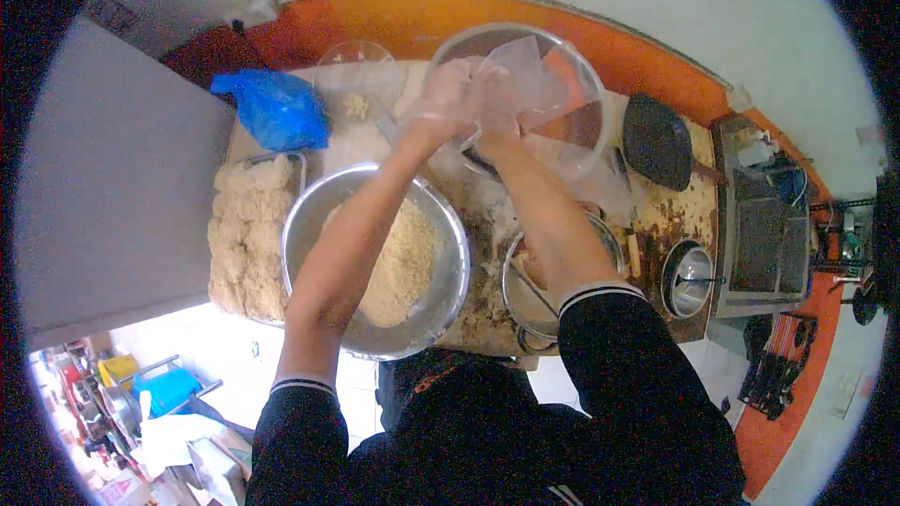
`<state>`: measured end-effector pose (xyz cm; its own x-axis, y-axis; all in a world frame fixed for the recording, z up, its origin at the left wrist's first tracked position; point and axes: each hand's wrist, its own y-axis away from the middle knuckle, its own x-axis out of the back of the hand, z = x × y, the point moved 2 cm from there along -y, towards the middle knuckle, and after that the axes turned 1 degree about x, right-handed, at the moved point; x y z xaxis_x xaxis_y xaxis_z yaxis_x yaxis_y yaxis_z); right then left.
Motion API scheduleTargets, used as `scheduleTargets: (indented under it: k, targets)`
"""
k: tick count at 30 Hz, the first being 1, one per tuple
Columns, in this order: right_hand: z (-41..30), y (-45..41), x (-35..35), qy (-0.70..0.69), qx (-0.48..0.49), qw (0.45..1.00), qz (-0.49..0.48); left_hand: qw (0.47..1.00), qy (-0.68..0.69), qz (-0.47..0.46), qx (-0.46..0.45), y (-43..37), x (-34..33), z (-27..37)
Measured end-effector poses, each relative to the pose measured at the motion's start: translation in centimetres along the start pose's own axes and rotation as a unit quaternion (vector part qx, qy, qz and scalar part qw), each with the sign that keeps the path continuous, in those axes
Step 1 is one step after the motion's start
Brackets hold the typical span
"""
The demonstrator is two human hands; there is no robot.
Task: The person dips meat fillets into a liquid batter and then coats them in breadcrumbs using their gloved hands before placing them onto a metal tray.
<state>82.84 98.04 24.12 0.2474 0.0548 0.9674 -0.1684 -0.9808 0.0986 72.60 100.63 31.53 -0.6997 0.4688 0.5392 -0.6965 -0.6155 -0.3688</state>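
Note:
Both my hands are stretched out to the table's far side, in thin clear plastic gloves. My left hand (450, 95) is close beside my right hand (496, 102), in front of a large round clear-rimmed container (598, 91). Thin clear plastic (517, 60) lies around my right hand; glare and blur hide the fingers, so what each one grips cannot be told. Beneath my left forearm stands a big metal bowl (450, 295) with pale crumbly meal (401, 267). Left of it are stacked pale, rough-surfaced blocks (246, 246). Below my right forearm sits a metal pot (524, 309) with a utensil inside.
A blue plastic bag (281, 112) and a clear round lid or bowl (358, 70) lie at the back left. On the right are a dark pan-like object (657, 140), a small metal bowl (692, 281) and a glass-fronted cabinet (766, 232). The worktop (485, 253) is stained and floury.

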Motion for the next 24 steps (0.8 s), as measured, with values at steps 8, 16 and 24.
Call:
scheduleTargets:
  k: [8,16,24]
  targets:
    - [4.3,1.9,4.3,-0.195,0.019,0.970,-0.143,0.957,0.112,0.193,0.183,-0.6,2.6,0.5]
    - [9.4,3.8,9.2,-0.481,-0.087,0.844,-0.222,0.811,0.500,0.067,0.298,3.0,-3.8,2.5]
    - [12.7,5.6,8.9,-0.311,-0.089,0.938,-0.122,0.681,0.651,0.044,0.333,1.6,-8.4,-0.2]
